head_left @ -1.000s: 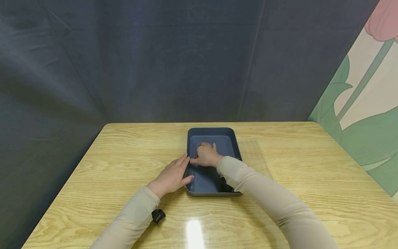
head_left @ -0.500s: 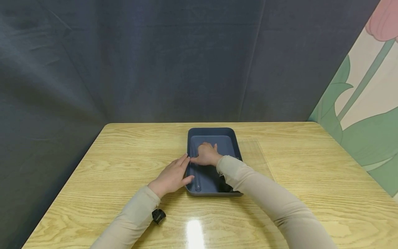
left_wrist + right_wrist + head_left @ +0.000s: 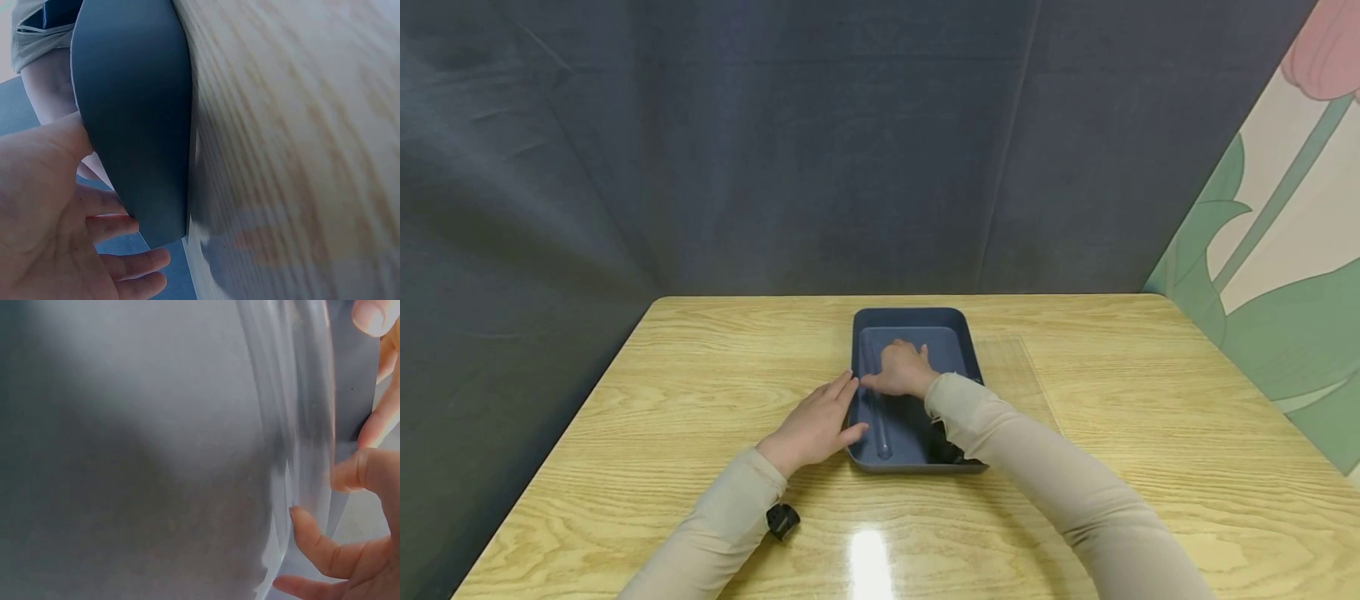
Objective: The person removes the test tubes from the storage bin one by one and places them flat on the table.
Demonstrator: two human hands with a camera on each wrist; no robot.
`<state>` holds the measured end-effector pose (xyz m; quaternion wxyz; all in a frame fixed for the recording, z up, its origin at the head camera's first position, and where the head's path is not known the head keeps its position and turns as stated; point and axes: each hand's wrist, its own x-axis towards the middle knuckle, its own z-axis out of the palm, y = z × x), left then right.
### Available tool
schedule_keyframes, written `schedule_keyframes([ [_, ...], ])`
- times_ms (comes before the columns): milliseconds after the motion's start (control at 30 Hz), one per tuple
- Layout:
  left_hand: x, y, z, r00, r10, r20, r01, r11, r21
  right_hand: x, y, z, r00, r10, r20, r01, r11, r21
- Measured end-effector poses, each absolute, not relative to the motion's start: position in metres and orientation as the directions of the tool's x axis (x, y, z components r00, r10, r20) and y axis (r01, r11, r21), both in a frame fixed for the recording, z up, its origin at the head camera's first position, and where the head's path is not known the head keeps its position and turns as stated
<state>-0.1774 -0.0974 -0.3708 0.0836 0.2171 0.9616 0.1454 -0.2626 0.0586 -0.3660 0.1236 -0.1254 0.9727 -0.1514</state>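
A dark blue-grey rectangular tray [image 3: 917,317] stands on the wooden table. Along its left side lies a long clear tube [image 3: 882,433] with a rounded near end. My right hand [image 3: 902,371] reaches into the tray and holds the tube between thumb and fingers; the right wrist view shows the fingertips at the sides of the clear tube [image 3: 306,425]. My left hand [image 3: 812,425] rests at the tray's left rim, fingers mostly straight. In the left wrist view the thumb passes over the tray wall [image 3: 137,125], and fingertips touch its edge.
A thin transparent sheet [image 3: 1011,375] lies flat on the table [image 3: 700,400], just right of the tray. A dark cloth [image 3: 850,150] hangs behind the table, and a flower-painted wall [image 3: 1285,250] stands at the right. A black wrist device [image 3: 782,521] hangs under the left sleeve.
The clear tube has shifted slightly right, away from the tray's left wall, with the right hand moving a little the same way. The left hand and tray have stayed put.
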Motion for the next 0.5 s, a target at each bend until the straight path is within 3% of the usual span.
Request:
schedule_keyframes([
  [500,-0.1771,-0.0969,-0.3696,-0.893,0.441,-0.091,0.393,0.862,0.319,-0.2618,0.0602,-0.3572,-0.943,-0.278,-0.185,-0.207,0.921,-0.329],
])
